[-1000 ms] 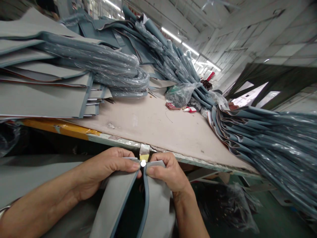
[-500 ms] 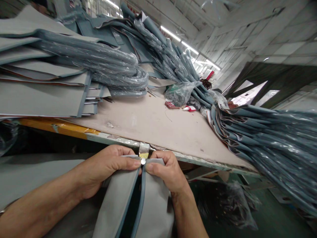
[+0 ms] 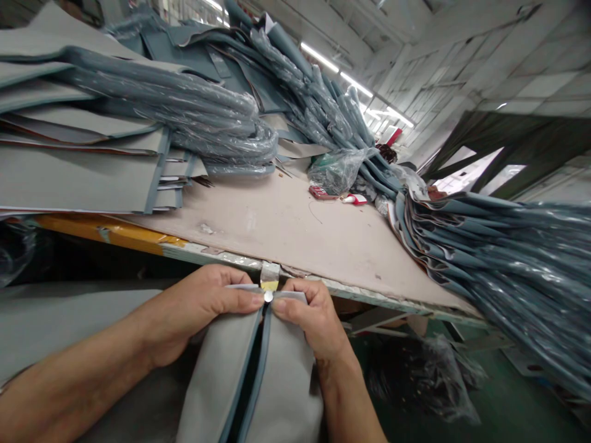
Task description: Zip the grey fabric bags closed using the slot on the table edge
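Under strip lights [image 3: 319, 57], by a beige table [image 3: 286, 221] heaped with bundles [image 3: 184, 104], left hand [image 3: 198, 307] and right hand [image 3: 311, 317] pinch grey panels [image 3: 221, 363].

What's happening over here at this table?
A person is pinching two blue-trimmed grey edges, the left hand on the left grey edge and the right hand on the right grey edge. The thumbs are either side of a small shiny round piece, by the front of the table. Below the hands, a dark gap separates the edges. On the table, grey pieces lie stacked at left.
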The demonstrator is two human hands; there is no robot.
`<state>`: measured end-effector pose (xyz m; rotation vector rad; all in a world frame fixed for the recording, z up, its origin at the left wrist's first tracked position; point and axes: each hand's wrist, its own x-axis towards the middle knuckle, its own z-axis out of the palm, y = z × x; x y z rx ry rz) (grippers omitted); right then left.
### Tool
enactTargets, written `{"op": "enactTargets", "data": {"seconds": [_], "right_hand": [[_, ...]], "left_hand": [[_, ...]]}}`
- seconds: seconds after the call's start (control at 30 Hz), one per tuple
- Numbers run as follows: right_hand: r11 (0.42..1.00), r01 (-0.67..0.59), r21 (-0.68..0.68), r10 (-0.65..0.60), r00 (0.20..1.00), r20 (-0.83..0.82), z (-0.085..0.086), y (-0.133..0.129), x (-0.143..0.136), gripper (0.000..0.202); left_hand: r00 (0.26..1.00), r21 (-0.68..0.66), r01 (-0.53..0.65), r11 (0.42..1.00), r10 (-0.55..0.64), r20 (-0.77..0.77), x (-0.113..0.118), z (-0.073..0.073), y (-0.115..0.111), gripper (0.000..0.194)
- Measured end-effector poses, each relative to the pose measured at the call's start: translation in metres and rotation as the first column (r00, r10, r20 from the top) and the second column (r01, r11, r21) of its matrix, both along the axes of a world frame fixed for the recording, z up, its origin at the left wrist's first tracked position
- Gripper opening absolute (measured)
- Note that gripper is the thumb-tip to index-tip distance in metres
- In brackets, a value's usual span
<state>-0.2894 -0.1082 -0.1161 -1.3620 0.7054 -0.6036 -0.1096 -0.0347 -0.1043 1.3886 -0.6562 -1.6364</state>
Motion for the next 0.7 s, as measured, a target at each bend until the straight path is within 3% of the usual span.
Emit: {"op": "enactTargets", "data": {"seconds": [0.13, 0.3, 0.57, 0.7], "right_hand": [[0.997, -0.005, 0.081, 0.006, 1.000, -0.012, -0.006, 0.005, -0.005, 0.031], [0.997, 0.007, 0.075, -0.003, 0.998, -0.058, -0.007, 0.003, -0.004, 0.033], [0.996, -0.089, 0.016, 0.090, 0.994, -0.061, 0.001, -0.004, -0.003, 0.035], [0.995, -0.099, 0.016, 0.100, 0.992, -0.074, 0.001, -0.004, -0.003, 0.034]], "left_hand": [[0.998, 0.011, -0.008, 1.000, 0.009, -0.061, 0.001, -0.008, 0.006, 0.036], [0.999, -0.028, 0.031, 0.999, -0.032, -0.036, 0.006, -0.016, 0.003, 0.041], [0.998, -0.004, 0.044, 0.999, -0.044, -0.036, 0.004, -0.009, 0.002, 0.044], [0.998, -0.027, 0.059, 0.998, -0.059, -0.036, 0.005, -0.013, 0.001, 0.040]]}}
